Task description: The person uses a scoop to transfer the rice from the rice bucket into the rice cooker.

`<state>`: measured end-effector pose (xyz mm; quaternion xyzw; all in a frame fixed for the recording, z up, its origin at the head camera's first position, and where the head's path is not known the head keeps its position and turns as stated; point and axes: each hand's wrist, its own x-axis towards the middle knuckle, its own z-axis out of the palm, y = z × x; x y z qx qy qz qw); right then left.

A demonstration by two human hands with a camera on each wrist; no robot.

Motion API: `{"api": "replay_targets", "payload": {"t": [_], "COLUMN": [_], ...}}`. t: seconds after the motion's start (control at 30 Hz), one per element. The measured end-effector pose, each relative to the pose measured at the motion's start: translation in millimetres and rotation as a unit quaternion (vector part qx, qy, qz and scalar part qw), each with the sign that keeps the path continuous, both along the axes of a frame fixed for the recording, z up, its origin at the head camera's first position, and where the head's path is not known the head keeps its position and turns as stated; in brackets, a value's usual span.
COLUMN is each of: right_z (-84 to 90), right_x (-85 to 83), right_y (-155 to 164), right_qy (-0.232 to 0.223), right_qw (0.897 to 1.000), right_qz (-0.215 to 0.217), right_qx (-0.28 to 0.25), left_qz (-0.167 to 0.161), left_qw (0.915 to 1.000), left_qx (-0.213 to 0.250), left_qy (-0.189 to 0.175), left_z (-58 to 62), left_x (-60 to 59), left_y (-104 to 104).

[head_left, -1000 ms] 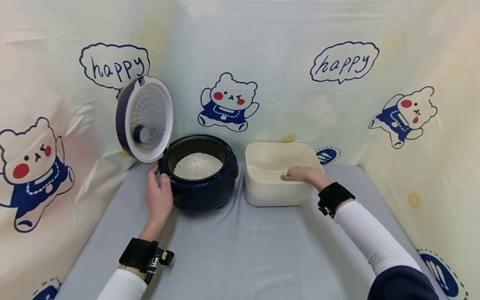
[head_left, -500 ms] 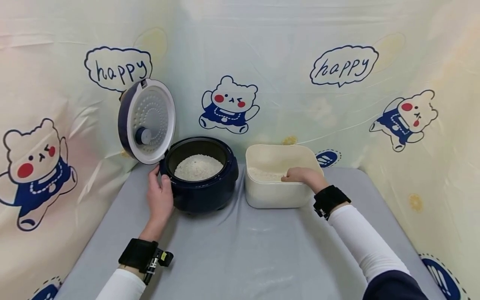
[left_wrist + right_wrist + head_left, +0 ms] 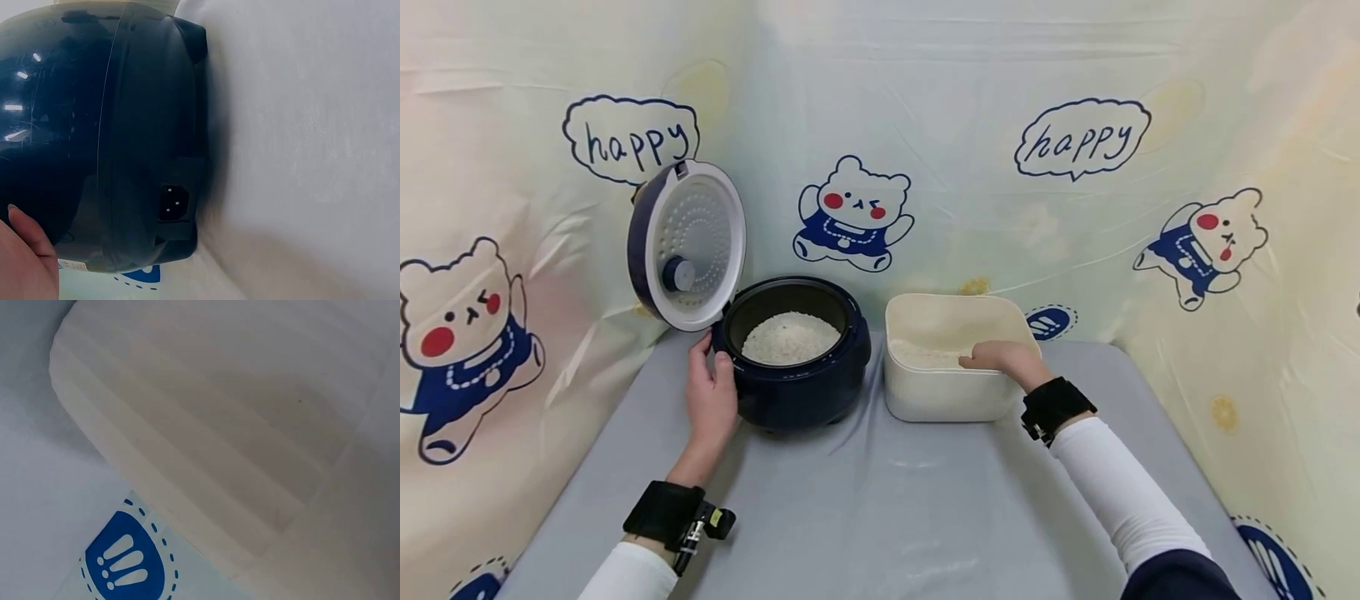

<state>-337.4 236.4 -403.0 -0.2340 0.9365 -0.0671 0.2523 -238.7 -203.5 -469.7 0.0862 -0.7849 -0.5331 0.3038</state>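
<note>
A dark blue rice cooker [image 3: 801,392] stands on the left with its lid [image 3: 692,246] raised. Heaped white rice [image 3: 792,337] lies in its dark inner pot. My left hand [image 3: 711,400] rests against the cooker's left side; in the left wrist view its thumb [image 3: 31,231] lies along the shell above the power socket [image 3: 174,203]. To the right stands a cream rice bin [image 3: 951,396] with rice [image 3: 925,354] inside. My right hand [image 3: 1003,360] reaches over its front rim. The container's wall hides those fingers, and whatever they may hold cannot be seen.
A grey cloth [image 3: 887,508] covers the table. Behind it hangs a pale printed curtain [image 3: 970,208], close to the lid and the bin. The bin's ribbed outer wall [image 3: 206,444] fills much of the right wrist view.
My right hand stays in the bin, its wrist shifting slightly left and down. A yellow bit seen near its fingers a second ago is out of sight. The left hand keeps its place on the cooker.
</note>
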Motion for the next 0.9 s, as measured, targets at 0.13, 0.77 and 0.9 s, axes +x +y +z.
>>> {"api": "replay_targets", "payload": {"t": [0.13,0.77,0.9], "right_z": [2.5,2.5,8.2], "right_x": [1.1,-0.1,-1.5], "right_y": [-0.3,-1.4,1.0], "right_qy": [-0.008,0.027,0.026], "right_qw": [1.0,0.996,0.994], "right_qz": [-0.005,-0.084,-0.102], "right_qx": [-0.006,0.009,0.013], "left_qz": [-0.005,0.007,0.009], "left_qw": [1.0,0.9999,0.9999], "left_qx": [-0.002,-0.004,-0.01], "left_qy": [-0.001,-0.007,0.003], "left_z": [0.0,-0.1,0.8], "left_x": [0.0,8.1,4.6], "left_y": [-0.6,0.9,2.3]}}
